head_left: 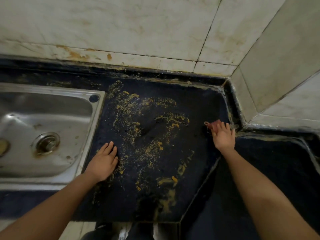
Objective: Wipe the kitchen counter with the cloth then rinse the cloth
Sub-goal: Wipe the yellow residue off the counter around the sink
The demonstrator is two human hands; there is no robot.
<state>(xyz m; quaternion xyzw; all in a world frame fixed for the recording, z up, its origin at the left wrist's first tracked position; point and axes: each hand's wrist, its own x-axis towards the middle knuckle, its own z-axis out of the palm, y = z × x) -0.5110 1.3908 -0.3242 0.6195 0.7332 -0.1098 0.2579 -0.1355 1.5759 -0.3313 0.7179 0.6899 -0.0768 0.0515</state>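
Note:
The dark kitchen counter is smeared with yellow streaks across its middle. A small reddish cloth with loose threads lies near the counter's right back corner. My right hand lies over the cloth with straight fingers pressing on it, and most of the cloth is hidden under the fingers. My left hand rests flat on the counter beside the sink's right rim, fingers together and holding nothing. The steel sink sits at the left, with its drain visible.
Stained pale wall tiles stand behind the counter and meet a side wall at the right corner. A raised dark ledge runs along that corner. The counter continues to the right. Its front edge is at the bottom.

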